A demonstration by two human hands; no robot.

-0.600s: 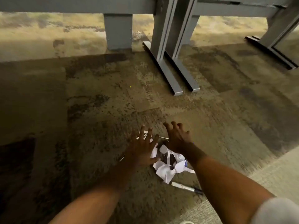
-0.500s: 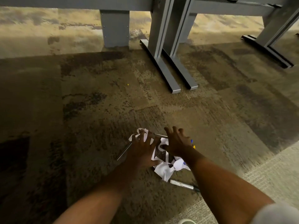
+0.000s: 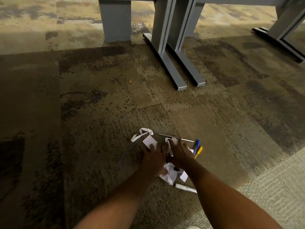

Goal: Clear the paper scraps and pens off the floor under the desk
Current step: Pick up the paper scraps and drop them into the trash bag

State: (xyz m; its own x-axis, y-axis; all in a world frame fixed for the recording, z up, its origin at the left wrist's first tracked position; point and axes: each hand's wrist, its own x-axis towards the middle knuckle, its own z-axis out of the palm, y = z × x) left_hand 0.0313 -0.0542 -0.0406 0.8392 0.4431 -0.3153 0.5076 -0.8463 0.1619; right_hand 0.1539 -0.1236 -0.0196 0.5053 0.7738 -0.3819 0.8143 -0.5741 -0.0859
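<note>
Both hands press flat, fingers spread, on the white crumpled paper scraps (image 3: 168,175) on the carpet floor (image 3: 99,129): left hand (image 3: 154,160), right hand (image 3: 180,153). Neither grip closes on anything. A blue pen (image 3: 196,145), yellow pen (image 3: 198,152) and silver pen (image 3: 186,188) lie beside the pile.

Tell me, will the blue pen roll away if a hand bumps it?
Probably a bit. The blue pen looks round and slim, so a sideways nudge could roll it. The carpet looks rough, so it likely stops soon, and the yellow pen lying close beside it may block it. It looks stiff and light, easy to pinch up.
</note>
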